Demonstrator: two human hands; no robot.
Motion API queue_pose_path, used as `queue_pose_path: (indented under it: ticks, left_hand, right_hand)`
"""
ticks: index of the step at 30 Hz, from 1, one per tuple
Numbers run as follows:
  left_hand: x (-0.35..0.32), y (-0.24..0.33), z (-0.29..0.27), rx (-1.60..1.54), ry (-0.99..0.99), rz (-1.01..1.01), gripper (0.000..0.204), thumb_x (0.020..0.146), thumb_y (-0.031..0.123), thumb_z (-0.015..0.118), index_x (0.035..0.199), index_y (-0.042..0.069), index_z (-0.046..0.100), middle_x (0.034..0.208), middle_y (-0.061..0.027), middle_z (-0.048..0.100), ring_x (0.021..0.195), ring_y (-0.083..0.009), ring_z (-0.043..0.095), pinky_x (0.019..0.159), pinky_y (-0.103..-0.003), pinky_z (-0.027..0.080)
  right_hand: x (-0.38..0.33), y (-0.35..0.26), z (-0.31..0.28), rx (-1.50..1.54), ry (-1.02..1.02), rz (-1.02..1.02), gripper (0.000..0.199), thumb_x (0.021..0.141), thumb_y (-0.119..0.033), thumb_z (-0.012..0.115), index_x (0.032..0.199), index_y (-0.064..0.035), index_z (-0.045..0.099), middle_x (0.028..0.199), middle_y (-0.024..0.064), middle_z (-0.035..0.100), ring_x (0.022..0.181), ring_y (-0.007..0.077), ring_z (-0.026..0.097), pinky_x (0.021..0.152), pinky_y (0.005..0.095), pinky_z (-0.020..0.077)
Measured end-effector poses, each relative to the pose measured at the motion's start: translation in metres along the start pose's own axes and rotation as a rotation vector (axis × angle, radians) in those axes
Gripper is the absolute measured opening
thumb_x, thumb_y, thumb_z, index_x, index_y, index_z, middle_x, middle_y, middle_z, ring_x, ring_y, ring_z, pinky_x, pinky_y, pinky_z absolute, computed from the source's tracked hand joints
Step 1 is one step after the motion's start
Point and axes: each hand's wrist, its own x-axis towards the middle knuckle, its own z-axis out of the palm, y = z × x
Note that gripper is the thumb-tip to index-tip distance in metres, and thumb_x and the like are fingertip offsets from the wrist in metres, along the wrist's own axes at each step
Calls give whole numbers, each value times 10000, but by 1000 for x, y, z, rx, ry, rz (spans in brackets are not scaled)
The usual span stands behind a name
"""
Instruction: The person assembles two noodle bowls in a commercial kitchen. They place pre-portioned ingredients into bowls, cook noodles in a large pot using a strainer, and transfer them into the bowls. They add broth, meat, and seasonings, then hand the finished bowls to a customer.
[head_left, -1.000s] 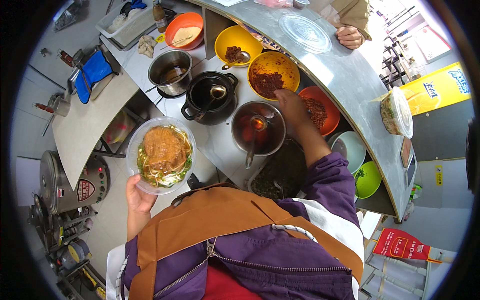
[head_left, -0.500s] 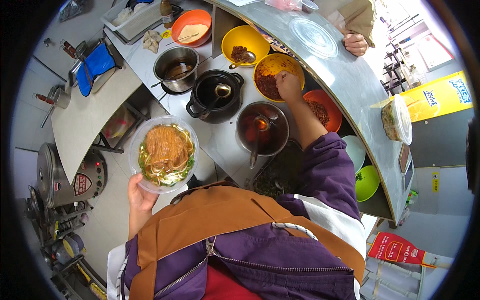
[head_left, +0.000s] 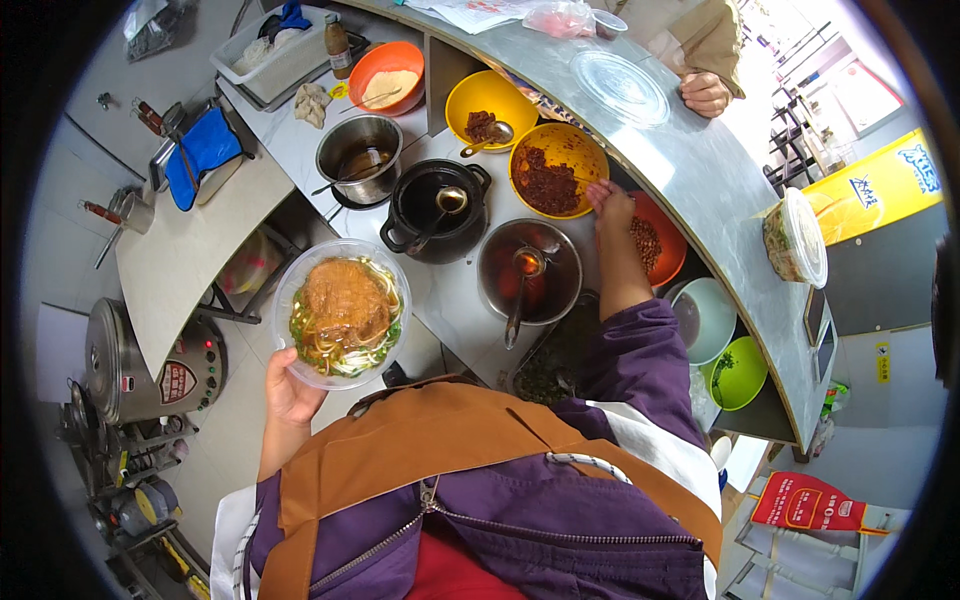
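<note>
My left hand [head_left: 292, 388] grips the rim of a clear round plastic bowl [head_left: 398, 335], holding it out over the floor. Inside lie noodles [head_left: 318, 352] with chopped greens and a large brown slab [head_left: 345, 290] on top. My right hand [head_left: 614, 208] is at the right rim of a yellow bowl [head_left: 585, 142] of dark red chunky paste [head_left: 548, 182]. Its fingers are drawn together; a thin dark line shows by their tips, too small to name. Just under that hand is an orange-red bowl [head_left: 672, 240] with brown nuts or beans.
Before me stand a steel pot [head_left: 495, 290] with a ladle in red liquid, a black pot [head_left: 405, 190], and a smaller steel pot [head_left: 335, 150]. Another yellow bowl [head_left: 462, 95] sits behind. A raised counter [head_left: 690, 150] curves along the right, a person's hand [head_left: 706, 94] resting on it.
My right hand has drawn back from inside the yellow bowl to its right rim, moving right and nearer. The noodle bowl stays in my left hand; the view has shifted slightly.
</note>
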Motion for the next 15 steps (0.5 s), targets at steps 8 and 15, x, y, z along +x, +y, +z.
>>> queue_pose_path:
  ticks: [8, 15]
  left_hand:
    - [23, -6, 33, -19, -106, -108, 593, 728, 230, 577, 1257, 29, 399, 1262, -132, 465, 1159, -287, 434, 990, -451, 317]
    - [60, -21, 61, 18, -250, -194, 582, 730, 258, 584, 1250, 60, 415, 1261, -130, 465, 1156, -293, 437, 967, -477, 334]
  right_hand:
    - [-40, -13, -13, 22, 20, -81, 233, 889, -144, 433, 955, 66, 509, 830, 191, 608, 723, 267, 618, 693, 332, 535]
    - [-71, -37, -26, -116, -20, -154, 222, 892, -137, 429, 935, 56, 528, 817, 172, 615, 709, 241, 618, 668, 318, 529]
